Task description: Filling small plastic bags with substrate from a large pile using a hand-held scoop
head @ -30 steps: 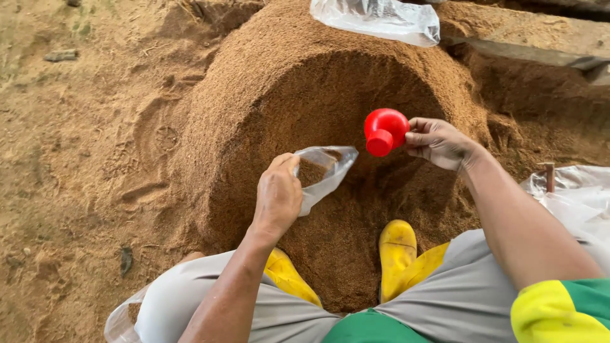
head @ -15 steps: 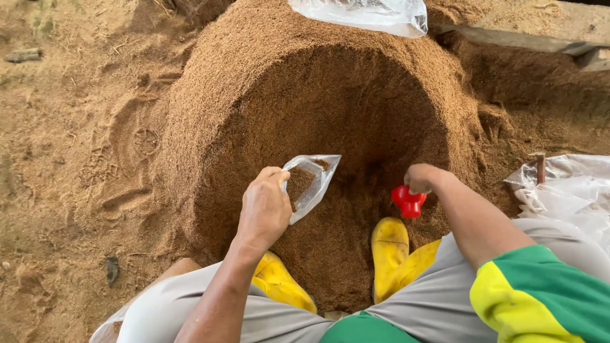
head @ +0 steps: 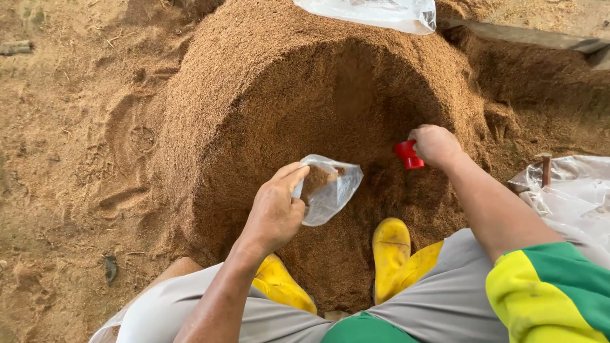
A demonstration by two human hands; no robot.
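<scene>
Down in the hollow dug into the big brown mound of fine sawdust-like material [head: 305, 82], seen from the head camera, we have our left hand [head: 274, 213] clenched on the rim of a small clear plastic bag [head: 330, 187], which already carries a little brown fill and hangs just in front of the hollow's wall. Our right hand [head: 435, 145] has its grip closed around a small red plastic scoop [head: 406, 154], pressed against the mound to the right of the bag and apart from it. To do this well, we judge the bag's mouth should be held wide and tilted toward the scoop, the scoop brought level and close before tipping, so little spills onto our yellow rubber boots [head: 389, 251] below. Another clear plastic sheet [head: 375, 13] lies on top of the mound
</scene>
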